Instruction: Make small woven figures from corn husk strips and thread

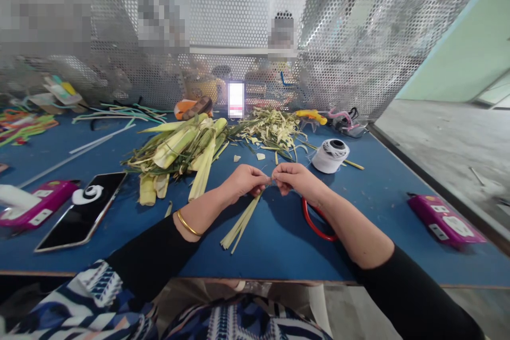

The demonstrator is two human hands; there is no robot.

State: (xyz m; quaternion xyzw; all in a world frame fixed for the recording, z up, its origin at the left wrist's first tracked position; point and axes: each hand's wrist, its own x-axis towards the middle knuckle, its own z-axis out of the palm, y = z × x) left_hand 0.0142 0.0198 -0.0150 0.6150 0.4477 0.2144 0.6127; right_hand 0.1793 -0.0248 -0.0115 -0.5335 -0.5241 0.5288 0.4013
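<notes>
Perforated metal sheeting (235, 16) backed the workspace; before it ran a blue desk (370, 186), cluttered along its far edge. Pale husk strips (242, 222) were the material in work, at the middle of the desk's near half. Their upper end sat at the fingertips of the left hand (246, 180); from there the long axis slanted down and leftward, toward the person, the free ends fanned and lying low over the desk.

Left grip: thumb and fingers pinched on that upper end. Right hand (298, 176): thumb and fingers pressed together, tips just beside the left ones. Whether anything fine was pinched between them could not be told. Key relation: the left grip was nearer, directly at the strips' end; from the right grip the strips lay to the left and nearer the person, tails pointing away from it.

Round about: a spool of white thread (325, 159) beyond the right wrist, a red loop handle (313, 226) partly covered by the right forearm, a heap of husks (175, 143) beyond the left hand, and shredded scraps (274, 130) farther off.
</notes>
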